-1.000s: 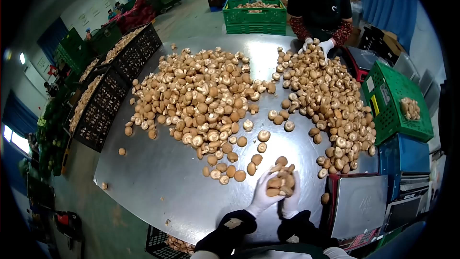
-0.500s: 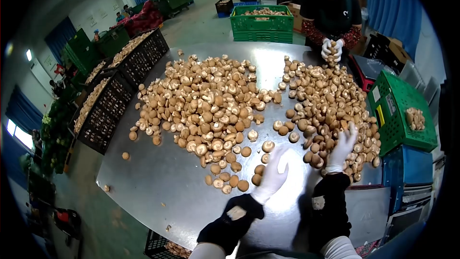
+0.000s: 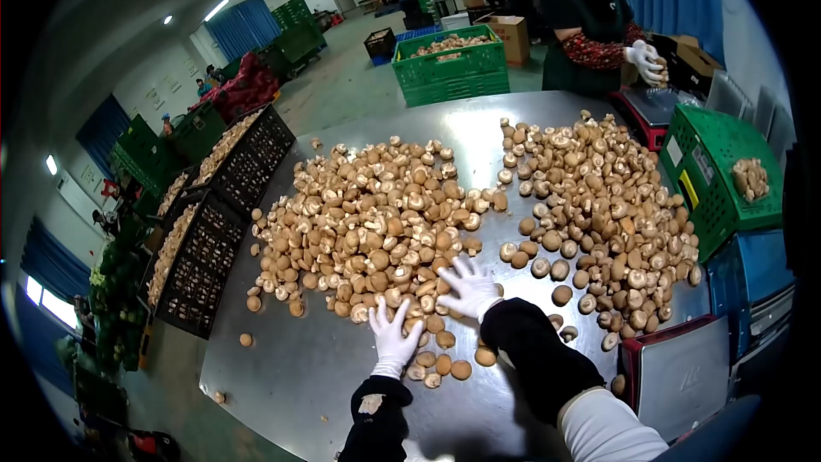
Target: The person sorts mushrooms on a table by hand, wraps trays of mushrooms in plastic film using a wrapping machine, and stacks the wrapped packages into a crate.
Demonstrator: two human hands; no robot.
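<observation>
Both my hands wear white gloves. My left hand (image 3: 394,338) has its fingers spread at the near edge of the left mushroom pile (image 3: 359,214), touching or just over the mushrooms there. To its right, my right hand (image 3: 469,289) lies with fingers apart at the pile's near right edge. Neither hand holds anything visible. A second mushroom pile (image 3: 607,214) spreads over the right part of the metal table (image 3: 299,393). Several loose mushrooms lie close below my hands and between the two piles.
A scale (image 3: 676,372) stands at the near right, beside a green crate (image 3: 718,175) with a mushroom bundle on it. Black crates (image 3: 201,269) of mushrooms line the left side. Beyond the table are a green crate (image 3: 453,81) and a co-worker (image 3: 590,26) holding mushrooms near another scale (image 3: 654,111).
My hands first held a mushroom bunch, then parted near the right pile, and are now empty at the left pile. The co-worker has moved a handful rightward toward the far scale.
</observation>
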